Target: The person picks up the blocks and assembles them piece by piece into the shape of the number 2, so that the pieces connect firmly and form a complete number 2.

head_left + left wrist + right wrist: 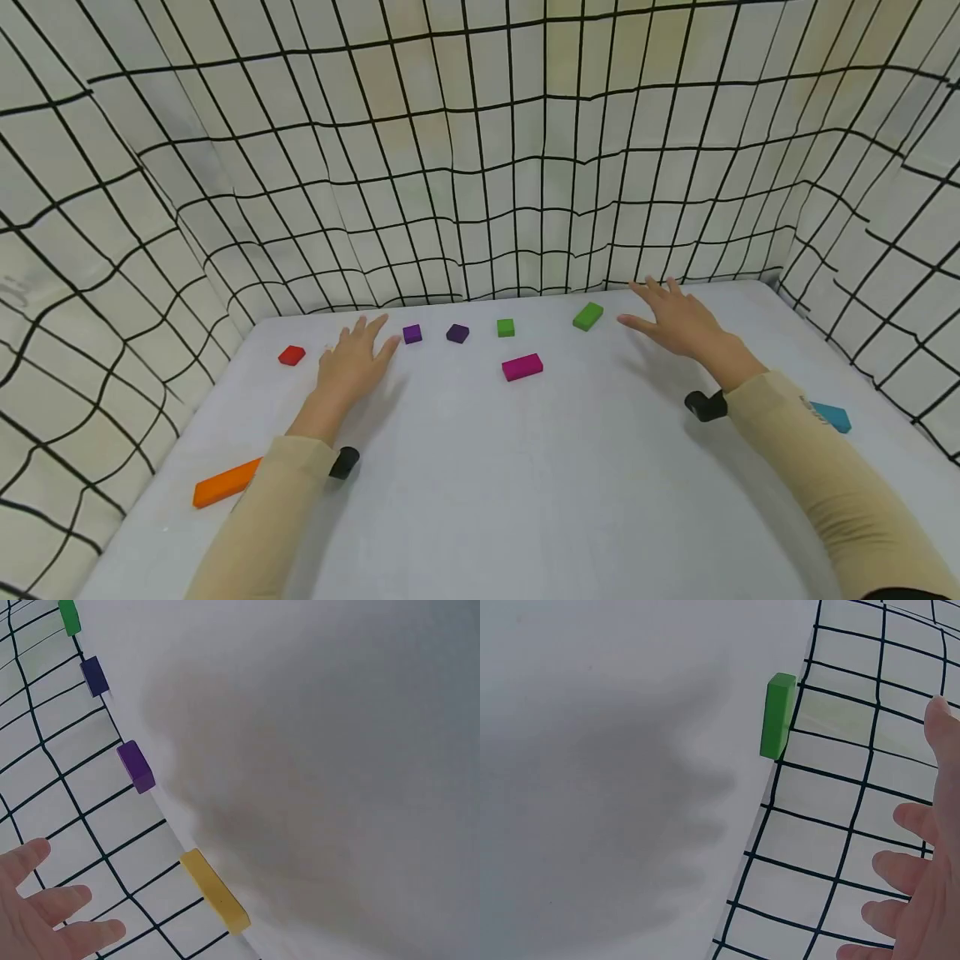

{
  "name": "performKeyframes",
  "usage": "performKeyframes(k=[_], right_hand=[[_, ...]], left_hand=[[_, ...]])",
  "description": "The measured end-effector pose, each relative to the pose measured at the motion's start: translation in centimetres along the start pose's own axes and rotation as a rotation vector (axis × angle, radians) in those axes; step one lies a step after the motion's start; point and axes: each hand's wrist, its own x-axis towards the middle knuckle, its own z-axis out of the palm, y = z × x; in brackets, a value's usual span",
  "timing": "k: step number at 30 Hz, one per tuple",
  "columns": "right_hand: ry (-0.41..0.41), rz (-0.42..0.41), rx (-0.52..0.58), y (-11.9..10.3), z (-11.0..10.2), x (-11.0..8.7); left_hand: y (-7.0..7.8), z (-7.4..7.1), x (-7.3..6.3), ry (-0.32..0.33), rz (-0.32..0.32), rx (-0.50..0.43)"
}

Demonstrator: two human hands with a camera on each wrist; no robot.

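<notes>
My left hand [349, 367] hovers over the white table with fingers spread, holding nothing. A purple block [412, 334] lies just right of its thumb, and a red block [292, 355] is off to its left. In the left wrist view a yellow block [215, 891] lies near the fingertips; in the head view the hand hides it. My right hand [675, 323] is also spread above the table with nothing in it. Nearest to it is a green oblong block [588, 316], left of the thumb; the right wrist view shows this green block [778, 716] too.
Along the back lie a dark purple block [457, 333] and a small green block [506, 327], with a magenta block [522, 367] in front. An orange block [227, 482] and a blue block [832, 417] are partly behind the sleeves. Black netting [487, 179] encloses the table's back and sides.
</notes>
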Motion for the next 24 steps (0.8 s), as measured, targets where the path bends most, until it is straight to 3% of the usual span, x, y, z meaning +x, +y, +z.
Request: performKeyframes(k=[12,24], right_hand=[[-0.003,-0.012,0.001,-0.1,0.0,-1.2],[-0.018,0.004,0.022,0.6,-0.7,-2.5]], left_hand=[[-0.5,-0.4,-0.8,0.06,0.046,0.005],[-1.5,-1.4,-1.9,0.06,0.06,-0.021]])
